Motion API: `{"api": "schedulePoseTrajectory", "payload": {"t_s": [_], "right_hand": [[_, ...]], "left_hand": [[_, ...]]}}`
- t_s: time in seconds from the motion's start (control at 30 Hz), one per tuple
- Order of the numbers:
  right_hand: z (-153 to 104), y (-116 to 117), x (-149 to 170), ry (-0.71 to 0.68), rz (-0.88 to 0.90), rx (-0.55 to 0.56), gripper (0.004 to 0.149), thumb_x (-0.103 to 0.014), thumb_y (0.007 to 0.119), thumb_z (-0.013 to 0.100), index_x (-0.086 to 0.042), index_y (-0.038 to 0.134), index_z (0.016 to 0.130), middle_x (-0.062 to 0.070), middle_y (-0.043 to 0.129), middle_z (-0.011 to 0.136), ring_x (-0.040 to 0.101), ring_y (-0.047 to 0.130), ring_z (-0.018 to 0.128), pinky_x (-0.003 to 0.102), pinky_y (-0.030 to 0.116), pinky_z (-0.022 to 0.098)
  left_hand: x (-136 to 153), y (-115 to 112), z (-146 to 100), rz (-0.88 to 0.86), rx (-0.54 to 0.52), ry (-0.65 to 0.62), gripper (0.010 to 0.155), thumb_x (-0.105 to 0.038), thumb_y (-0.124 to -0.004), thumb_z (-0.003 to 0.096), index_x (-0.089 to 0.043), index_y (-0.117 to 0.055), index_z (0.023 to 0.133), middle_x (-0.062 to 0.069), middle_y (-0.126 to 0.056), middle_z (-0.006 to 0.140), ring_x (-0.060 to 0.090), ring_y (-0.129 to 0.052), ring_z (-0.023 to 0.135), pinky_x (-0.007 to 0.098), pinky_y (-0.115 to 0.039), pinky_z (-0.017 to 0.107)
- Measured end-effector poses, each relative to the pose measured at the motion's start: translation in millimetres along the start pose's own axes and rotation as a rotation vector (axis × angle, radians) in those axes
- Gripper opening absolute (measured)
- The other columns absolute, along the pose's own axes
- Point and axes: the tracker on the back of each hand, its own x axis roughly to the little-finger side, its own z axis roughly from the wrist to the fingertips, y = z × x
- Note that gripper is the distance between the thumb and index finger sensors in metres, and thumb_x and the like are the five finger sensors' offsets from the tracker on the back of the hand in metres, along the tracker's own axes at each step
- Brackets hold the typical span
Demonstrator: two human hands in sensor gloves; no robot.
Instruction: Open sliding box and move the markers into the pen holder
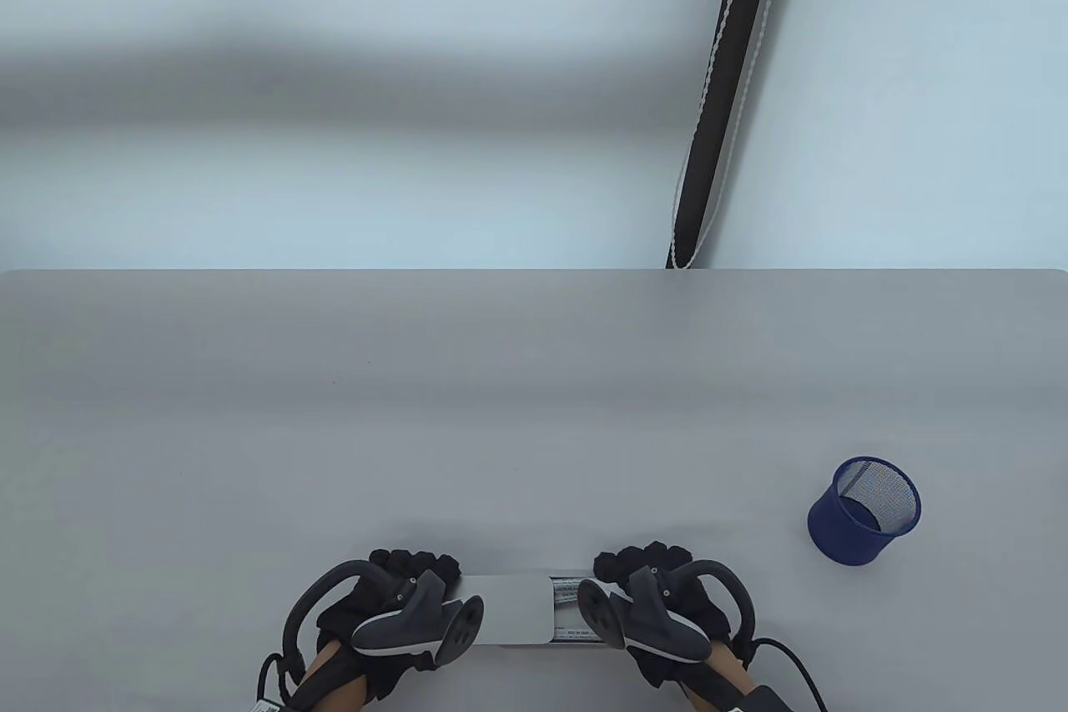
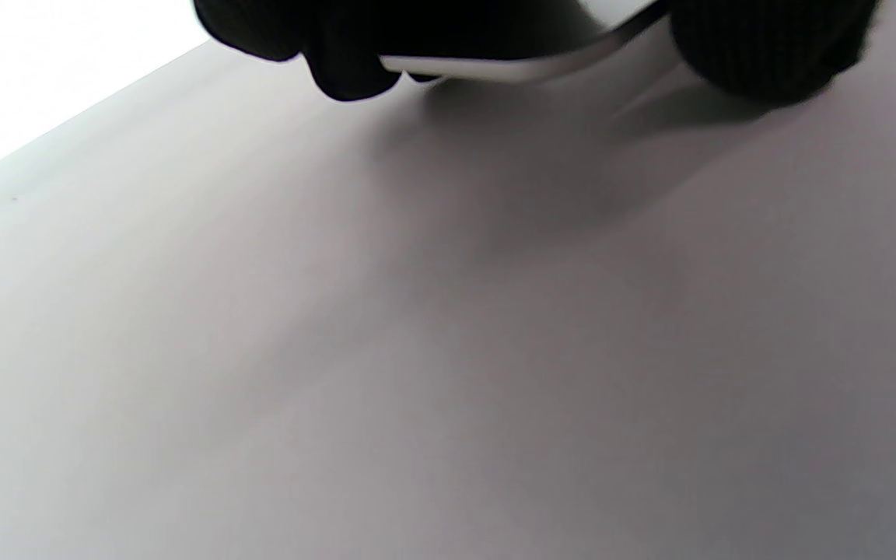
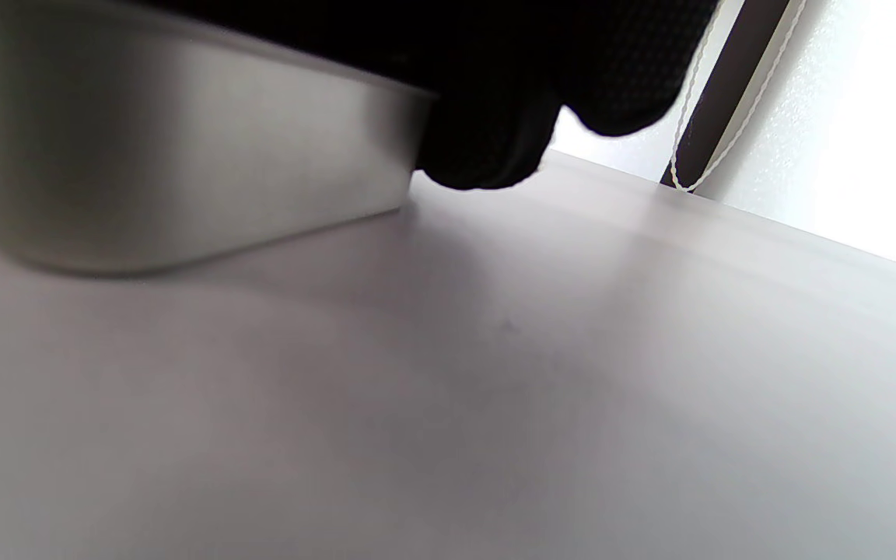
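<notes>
Fingers (image 1: 417, 562) of both hands gripping sliding box (image 1: 509, 608) ends, partly open

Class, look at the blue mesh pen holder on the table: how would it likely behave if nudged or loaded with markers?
The pen holder is open wire mesh, so it is probably light and may slide on the smooth table when nudged. It stands upright and looks empty; tall markers leaning on its rim might tip it. Once on its round side, it would likely roll.

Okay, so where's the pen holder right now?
In the table view the blue mesh pen holder stands on the table's right side, apart from the right hand and the sliding box near the bottom edge.
</notes>
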Motion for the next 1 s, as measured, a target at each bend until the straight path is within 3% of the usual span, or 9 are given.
{"api": "schedulePoseTrajectory", "payload": {"t_s": [0.53, 1.0], "right_hand": [[-4, -2, 22, 0.037, 0.119, 0.015, 0.049, -0.032, 0.095, 0.029, -0.043, 0.080, 0.075, -0.013, 0.093, 0.076, 0.007, 0.102, 0.060, 0.034, 0.089, 0.049], [-11, -11, 45, 0.069, 0.222, 0.031, 0.047, -0.037, 0.088, 0.032, -0.036, 0.083, 0.078, -0.007, 0.095, 0.076, 0.011, 0.104, 0.059, 0.034, 0.089, 0.048]], "left_hand": [[0, 0, 0, 0.010, -0.002, 0.000, 0.085, -0.070, -0.061, 0.0400, -0.028, -0.031, 0.108, 0.000, -0.053, 0.116, 0.022, -0.068, 0.105, 0.042, -0.065, 0.081], [0, 0, -1, 0.013, -0.003, 0.001, 0.086, -0.070, -0.061, 0.0399, -0.028, -0.031, 0.108, 0.000, -0.053, 0.115, 0.022, -0.068, 0.105, 0.042, -0.065, 0.081]]}}
